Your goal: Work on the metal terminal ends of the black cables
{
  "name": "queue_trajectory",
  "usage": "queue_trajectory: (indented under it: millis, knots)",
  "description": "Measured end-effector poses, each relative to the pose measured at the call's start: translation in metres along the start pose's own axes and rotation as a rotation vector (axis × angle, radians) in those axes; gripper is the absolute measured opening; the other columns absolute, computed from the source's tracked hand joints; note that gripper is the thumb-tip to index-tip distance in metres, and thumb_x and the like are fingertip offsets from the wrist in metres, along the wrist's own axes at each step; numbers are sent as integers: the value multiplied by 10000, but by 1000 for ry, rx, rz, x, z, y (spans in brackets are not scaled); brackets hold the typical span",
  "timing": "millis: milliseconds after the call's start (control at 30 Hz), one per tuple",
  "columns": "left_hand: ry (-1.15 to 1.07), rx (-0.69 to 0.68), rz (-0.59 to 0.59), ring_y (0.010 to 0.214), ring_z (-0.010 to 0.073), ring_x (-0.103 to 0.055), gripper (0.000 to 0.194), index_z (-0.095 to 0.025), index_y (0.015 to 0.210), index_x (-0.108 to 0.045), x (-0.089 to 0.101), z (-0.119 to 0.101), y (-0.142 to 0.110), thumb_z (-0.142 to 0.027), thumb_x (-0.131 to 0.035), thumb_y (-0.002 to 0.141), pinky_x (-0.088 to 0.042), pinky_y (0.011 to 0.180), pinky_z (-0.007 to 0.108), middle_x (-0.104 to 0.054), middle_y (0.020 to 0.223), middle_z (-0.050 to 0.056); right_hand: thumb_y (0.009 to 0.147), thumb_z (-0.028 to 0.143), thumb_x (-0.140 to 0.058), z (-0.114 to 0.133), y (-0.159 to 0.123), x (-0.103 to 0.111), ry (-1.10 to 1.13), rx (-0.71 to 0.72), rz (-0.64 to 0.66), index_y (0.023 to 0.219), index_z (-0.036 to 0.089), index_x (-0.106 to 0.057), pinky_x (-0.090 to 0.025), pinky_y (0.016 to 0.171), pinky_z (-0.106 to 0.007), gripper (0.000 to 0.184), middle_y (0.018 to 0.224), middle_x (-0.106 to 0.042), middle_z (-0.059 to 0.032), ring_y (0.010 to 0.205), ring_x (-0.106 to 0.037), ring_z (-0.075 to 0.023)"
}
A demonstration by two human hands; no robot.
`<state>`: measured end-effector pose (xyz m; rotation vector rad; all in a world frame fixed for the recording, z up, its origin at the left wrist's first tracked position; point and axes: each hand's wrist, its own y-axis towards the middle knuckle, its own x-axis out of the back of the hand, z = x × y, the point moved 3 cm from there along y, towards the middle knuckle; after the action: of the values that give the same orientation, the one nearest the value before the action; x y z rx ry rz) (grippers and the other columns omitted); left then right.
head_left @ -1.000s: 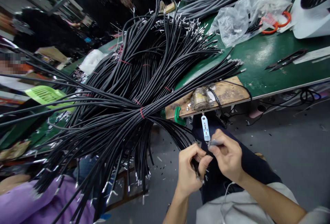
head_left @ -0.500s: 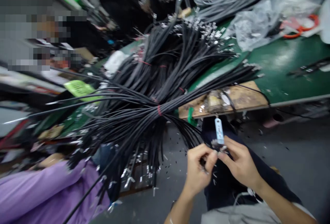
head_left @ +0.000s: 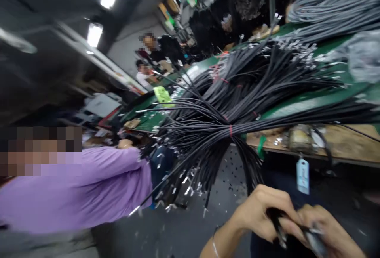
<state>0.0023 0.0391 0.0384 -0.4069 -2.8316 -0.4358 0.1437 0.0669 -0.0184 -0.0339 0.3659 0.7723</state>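
Observation:
My left hand (head_left: 267, 212) is closed around short black cable ends (head_left: 279, 226), one with a shiny tip below the fingers. Pressed up against it, my right hand (head_left: 325, 226) is also closed, on a blurred dark piece with a silvery grey part (head_left: 316, 240) that I cannot make out. Both hands are low in the view, over my dark-clothed lap. Just above and left of them, black cables (head_left: 251, 163) hang from a large bundle (head_left: 204, 129) tied with a red band (head_left: 230, 130). Many loose cable ends carry whitish tips.
A wooden board (head_left: 353, 141) on the green table (head_left: 299, 105) bears a roll of tape (head_left: 299, 137); a light-blue tag (head_left: 303, 175) hangs below. Grey coiled cables (head_left: 335, 10) and clear plastic (head_left: 366, 58) lie behind. A co-worker in a purple top (head_left: 103, 184) sits left.
The view has swung left and up, so the table and bundle appear farther right and more of the room shows. My hands, apart at the fingertips before, are now pressed together.

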Motion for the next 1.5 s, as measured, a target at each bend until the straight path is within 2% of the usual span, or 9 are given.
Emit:
queue_trajectory:
  millis: [100, 200, 333, 567, 833, 1033, 1300, 1367, 1500]
  knots:
    - [90, -49, -119, 524, 136, -517, 266, -153, 667, -627, -6, -1, -1, -354, -607, 841, -382, 509, 252, -596, 577, 49, 801, 558, -602, -7, 3, 6, 92, -221, -22, 465, 167, -546, -276, 362, -242, 519, 414, -431, 7, 365, -362, -95]
    - [174, -35, -212, 526, 115, -464, 237, -155, 649, -594, -7, 1, -2, -296, -650, 831, -326, 512, 250, -546, 564, 18, 772, 497, -663, -1, 20, 18, 49, -236, -60, 457, 148, -532, -222, 386, -228, 488, 407, -427, 27, 372, -328, -66]
    - [229, -26, -302, 547, 112, -461, 165, -156, 674, -592, -8, 5, -5, -210, -672, 807, -324, 532, 240, -528, 568, -1, 787, 556, -629, 22, 45, 36, -9, -162, -332, 545, 138, -585, -294, 474, -224, 485, 488, -490, 19, 476, -402, -81]
    - [144, -46, -470, 566, 111, -499, 141, -167, 690, -595, -6, 9, -4, -196, -668, 807, -374, 545, 224, -541, 610, -7, 751, 563, -679, 28, 61, 19, 280, -154, -277, 651, 124, -647, -376, 529, -207, 452, 586, -549, -1, 552, -474, -89]
    - [109, 52, -413, 574, 113, -482, 216, -158, 684, -612, -11, 16, 10, -295, -630, 850, -358, 552, 222, -542, 615, 1, 747, 477, -729, 16, 61, 5, 701, -169, -202, 797, 115, -718, -408, 514, -199, 366, 634, -635, -35, 534, -535, -92]
    - [114, 41, -385, 559, 118, -501, 246, -152, 686, -627, -10, 13, 5, -334, -625, 853, -366, 541, 225, -559, 593, 12, 775, 498, -692, -10, 50, 26, 766, -222, -246, 824, 137, -712, -368, 516, -210, 365, 648, -606, -23, 563, -488, -97]
    - [22, -1, -305, 561, 144, -578, 250, -149, 704, -692, -10, 17, 0, -335, -617, 852, -445, 560, 247, -657, 601, 60, 823, 330, -674, 9, -9, 57, -24, 20, -528, 779, 171, -686, -383, 567, -272, 165, 688, -580, -27, 616, -476, -138]
    - [96, 90, -266, 539, 138, -558, 220, -140, 683, -694, -13, 20, 3, -289, -629, 832, -430, 539, 244, -654, 598, 64, 787, 257, -714, 26, -17, 43, -339, 165, -435, 815, 193, -684, -409, 621, -303, 76, 707, -597, -29, 673, -506, -168]
    - [191, 168, -178, 532, 130, -518, 85, -135, 674, -684, -18, 19, 10, -203, -691, 724, -395, 518, 239, -614, 586, 37, 730, 104, -740, 44, -17, 5, -757, 419, -187, 1038, 216, -665, -432, 729, -362, 337, 871, -678, -62, 781, -538, -205]
